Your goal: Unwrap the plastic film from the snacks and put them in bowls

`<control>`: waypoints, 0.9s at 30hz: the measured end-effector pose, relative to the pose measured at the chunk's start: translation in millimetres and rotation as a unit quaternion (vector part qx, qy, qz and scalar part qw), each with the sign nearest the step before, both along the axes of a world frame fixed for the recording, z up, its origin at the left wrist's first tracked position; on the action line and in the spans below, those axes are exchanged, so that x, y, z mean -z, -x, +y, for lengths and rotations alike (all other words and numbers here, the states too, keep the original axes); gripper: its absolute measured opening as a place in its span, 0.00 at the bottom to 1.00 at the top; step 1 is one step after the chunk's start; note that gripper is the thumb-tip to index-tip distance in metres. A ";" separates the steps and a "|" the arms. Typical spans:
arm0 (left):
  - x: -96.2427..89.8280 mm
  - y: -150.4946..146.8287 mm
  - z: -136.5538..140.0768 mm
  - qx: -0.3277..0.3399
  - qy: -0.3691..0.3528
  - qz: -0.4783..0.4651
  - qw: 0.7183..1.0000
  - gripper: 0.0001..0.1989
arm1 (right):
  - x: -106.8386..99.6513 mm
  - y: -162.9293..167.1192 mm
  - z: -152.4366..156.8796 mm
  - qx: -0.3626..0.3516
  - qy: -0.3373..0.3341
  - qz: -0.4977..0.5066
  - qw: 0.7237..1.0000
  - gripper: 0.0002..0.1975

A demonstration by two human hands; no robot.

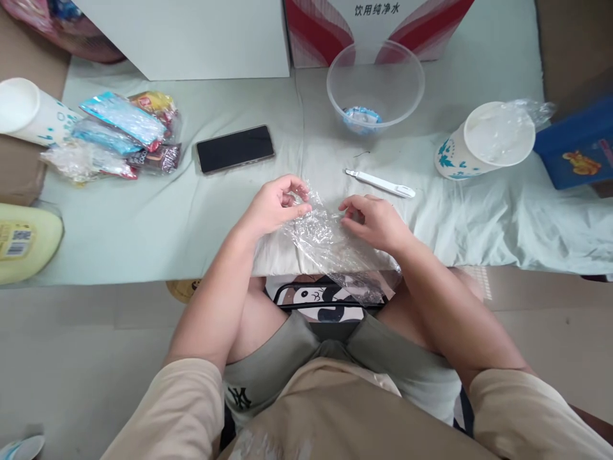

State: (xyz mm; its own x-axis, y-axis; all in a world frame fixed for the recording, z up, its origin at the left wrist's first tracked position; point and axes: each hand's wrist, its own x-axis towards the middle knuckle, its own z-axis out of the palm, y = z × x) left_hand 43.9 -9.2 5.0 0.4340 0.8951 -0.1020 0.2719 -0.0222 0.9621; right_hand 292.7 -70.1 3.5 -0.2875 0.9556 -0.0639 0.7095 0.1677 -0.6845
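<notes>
A crumpled sheet of clear plastic wrap [318, 227] lies between my hands at the table's front edge, its lower end hanging down over my lap. My left hand [280, 204] is at its left side, thumb and fingers curved but apart, with the thumb over the wrap. On the right, my right hand [376, 222] has its fingers bent and a gap between thumb and forefinger, close to the wrap. Neither hand visibly pinches the film. Just beyond my right hand lies a white slim utility knife [383, 184] with its tip pointing left.
Behind the knife stands a clear plastic bowl [376, 89] with a blue-white packet inside. A phone [235, 149] and wrapped snacks [124, 131] lie left. A paper cup [483, 144] holding plastic film stands right, by a blue container [577, 144]. Boxes [215, 38] line the back.
</notes>
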 end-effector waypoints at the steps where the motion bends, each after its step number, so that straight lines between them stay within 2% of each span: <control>1: 0.5 0.1 0.3 -0.005 0.000 -0.002 1.000 0.15 | -0.2 0.2 -0.1 0.006 -0.003 -0.002 1.000 0.10; 5: 0.2 0.0 0.6 -0.005 0.002 -0.015 1.000 0.16 | -0.1 -0.5 -0.7 0.040 -0.006 -0.014 0.999 0.12; 9: -2.2 -1.8 0.0 -0.012 0.008 -0.038 0.999 0.16 | 4.0 -3.4 -0.2 0.032 -0.003 -0.012 0.999 0.16; 12: -5.4 -2.8 -1.7 0.000 0.016 -0.070 0.997 0.16 | 7.4 -5.8 -0.4 0.036 -0.025 0.065 0.997 0.23; 15: -9.4 -2.0 -4.5 0.043 0.022 -0.117 0.992 0.19 | 6.9 -4.3 -1.6 0.006 0.050 0.202 0.978 0.42; 17: -10.9 0.4 -5.7 0.078 0.023 -0.147 0.986 0.21 | 3.5 -0.7 -2.7 -0.033 0.124 0.263 0.956 0.47; 18: -10.8 2.1 -5.5 0.092 0.022 -0.160 0.983 0.22 | 1.1 1.5 -3.3 -0.055 0.159 0.281 0.945 0.43; 20: -8.7 6.3 -3.1 0.104 0.018 -0.182 0.978 0.25 | -4.0 5.8 -4.1 -0.096 0.216 0.311 0.920 0.25; 21: -6.8 8.1 -0.9 0.095 0.015 -0.190 0.977 0.27 | -6.2 7.5 -4.1 -0.106 0.232 0.328 0.909 0.17; 22: -4.6 9.4 1.5 0.074 0.012 -0.198 0.977 0.30 | -7.9 8.8 -4.0 -0.105 0.237 0.346 0.902 0.14; 25: 1.3 7.2 7.0 -0.031 0.024 -0.222 0.974 0.37 | -9.9 10.5 -1.9 -0.037 0.197 0.382 0.902 0.13; 27: 3.4 0.2 6.1 -0.065 0.076 -0.221 0.970 0.37 | -9.1 10.4 0.6 0.028 0.163 0.379 0.911 0.14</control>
State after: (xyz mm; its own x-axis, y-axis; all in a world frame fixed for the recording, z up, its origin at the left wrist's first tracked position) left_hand 43.7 -3.1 1.6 0.3495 0.9345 -0.0679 -0.1762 0.1367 0.9748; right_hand 282.3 -69.5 12.6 -0.3192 0.9358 -0.1498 0.0142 -0.1534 -0.9881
